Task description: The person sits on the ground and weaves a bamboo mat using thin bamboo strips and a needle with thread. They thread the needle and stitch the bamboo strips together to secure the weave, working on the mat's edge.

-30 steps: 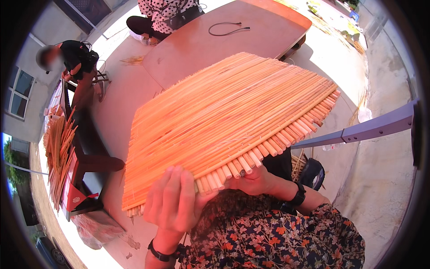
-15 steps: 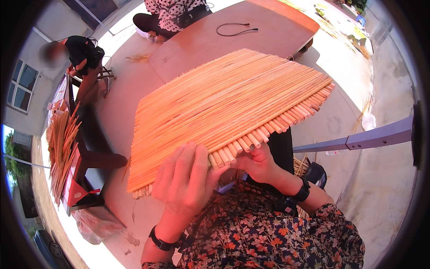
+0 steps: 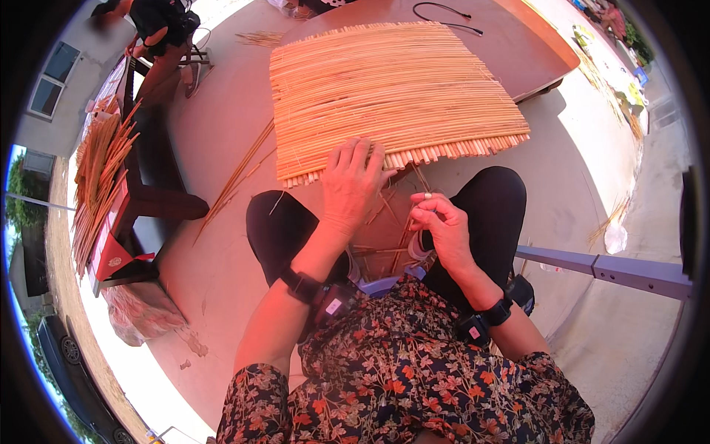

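Note:
A woven reed mat [image 3: 392, 89], with a row of short stick ends along its near edge, lies over the front part of a low table. My left hand [image 3: 351, 189] grips the near edge, fingers curled on top. My right hand [image 3: 440, 226] is lower, just off that edge, its thumb and forefinger pinched on a thin stick [image 3: 420, 176]. Loose thin sticks [image 3: 396, 257] lie between my bent knees [image 3: 495, 214].
A dark wooden bench [image 3: 166, 207] at left holds piled reeds [image 3: 107, 170]. A person in black [image 3: 159, 37] bends near its far end. The tabletop [image 3: 518, 44] carries a black cable [image 3: 436, 18]. A grey metal bar [image 3: 606, 266] crosses at right. A plastic bag [image 3: 140, 314] lies left.
The mat sits farther forward and flatter, showing my knees. My right hand has left its underside for a point below the edge. My left hand stays on the edge.

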